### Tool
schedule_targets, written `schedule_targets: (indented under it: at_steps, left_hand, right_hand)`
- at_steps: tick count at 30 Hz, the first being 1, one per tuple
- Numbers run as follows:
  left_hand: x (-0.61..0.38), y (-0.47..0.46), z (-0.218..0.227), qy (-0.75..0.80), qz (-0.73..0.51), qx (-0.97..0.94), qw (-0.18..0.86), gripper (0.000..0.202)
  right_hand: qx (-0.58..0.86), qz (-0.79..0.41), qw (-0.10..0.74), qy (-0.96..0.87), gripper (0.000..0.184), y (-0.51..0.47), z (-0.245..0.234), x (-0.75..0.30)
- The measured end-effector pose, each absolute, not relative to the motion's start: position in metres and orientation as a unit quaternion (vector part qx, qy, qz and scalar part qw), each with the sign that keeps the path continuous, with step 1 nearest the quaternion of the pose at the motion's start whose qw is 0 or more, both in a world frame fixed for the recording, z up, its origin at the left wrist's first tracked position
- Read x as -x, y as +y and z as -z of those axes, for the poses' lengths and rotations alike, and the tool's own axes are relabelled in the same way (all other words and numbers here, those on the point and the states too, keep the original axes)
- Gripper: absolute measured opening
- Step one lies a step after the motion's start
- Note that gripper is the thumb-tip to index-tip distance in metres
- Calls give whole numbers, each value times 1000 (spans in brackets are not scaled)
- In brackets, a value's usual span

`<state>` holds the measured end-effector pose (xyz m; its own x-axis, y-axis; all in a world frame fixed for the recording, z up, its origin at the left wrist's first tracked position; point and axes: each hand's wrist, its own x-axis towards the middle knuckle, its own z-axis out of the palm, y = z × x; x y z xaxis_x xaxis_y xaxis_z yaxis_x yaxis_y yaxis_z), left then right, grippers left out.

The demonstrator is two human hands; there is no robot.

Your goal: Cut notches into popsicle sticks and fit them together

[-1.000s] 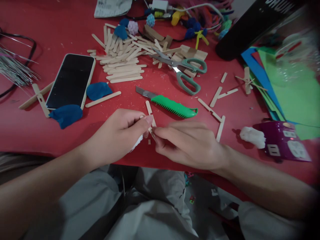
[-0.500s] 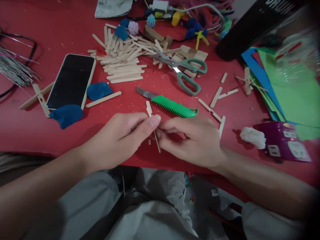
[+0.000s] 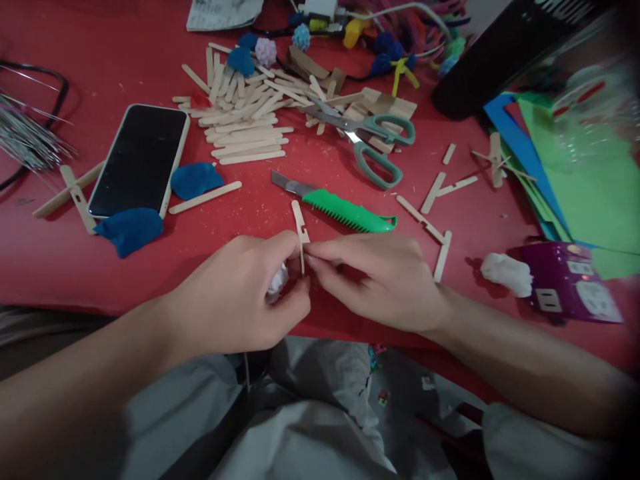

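My left hand (image 3: pixel 240 300) is closed round a lump of white clay (image 3: pixel 277 281) and pinches a thin wooden stick (image 3: pixel 301 257) at the red table's front edge. My right hand (image 3: pixel 380 280) meets it from the right, its fingertips pinching the same stick. A short notched stick piece (image 3: pixel 299 220) lies on the table just beyond the fingers. The green-handled utility knife (image 3: pixel 340 207) lies a little further back, blade pointing left.
Scissors (image 3: pixel 373 143) and a pile of craft sticks (image 3: pixel 245 127) lie behind the knife. A phone (image 3: pixel 140 160) and blue clay pieces (image 3: pixel 131 230) are at the left. White clay (image 3: pixel 505 273), a purple power strip (image 3: pixel 570 280) and coloured paper (image 3: pixel 585 180) are at the right.
The thin stick stood slanted toward me half a second ago; it is now upright between both pinches. My left hand has curled round, so the white clay shows again.
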<state>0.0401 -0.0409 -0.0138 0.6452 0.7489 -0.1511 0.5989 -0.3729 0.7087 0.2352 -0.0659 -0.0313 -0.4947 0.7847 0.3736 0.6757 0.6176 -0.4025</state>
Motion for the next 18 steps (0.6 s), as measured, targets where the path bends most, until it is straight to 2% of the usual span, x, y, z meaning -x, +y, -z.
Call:
schedule_targets:
  at_steps: [9,16,18]
  left_hand:
    - [-40,-39,14,410,-87,-808,413,13]
    - [-42,-36,13,394,-84,-822,404,10]
    - [-43,-36,12,394,-84,-827,392,13]
  right_hand:
    - [405,8,212,-889,25,-68,29,-238]
    - [418,39,253,-872,13,-69,28,-234]
    - [399,40,261,-878,15,-69,29,-235]
